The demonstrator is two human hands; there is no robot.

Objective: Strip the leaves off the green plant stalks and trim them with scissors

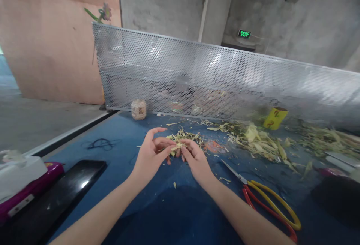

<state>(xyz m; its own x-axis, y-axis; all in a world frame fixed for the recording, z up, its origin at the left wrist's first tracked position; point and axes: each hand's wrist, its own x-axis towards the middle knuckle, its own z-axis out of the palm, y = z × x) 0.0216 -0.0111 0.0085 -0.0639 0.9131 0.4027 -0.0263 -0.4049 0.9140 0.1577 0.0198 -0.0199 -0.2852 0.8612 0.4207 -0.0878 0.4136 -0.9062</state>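
Note:
Both my hands meet over the blue table, pinching a small pale yellow strip of leaf between them. My left hand holds its left end with thumb and fingers, index finger raised. My right hand grips the right end, fingers curled. Just behind the hands lies a small heap of green and yellow leaf scraps.
Scissors with red and yellow handles lie to the right. A larger litter of leaf trimmings spreads toward a yellow cup. A black phone, a purple tool, a twine ball and a perforated metal screen surround the area.

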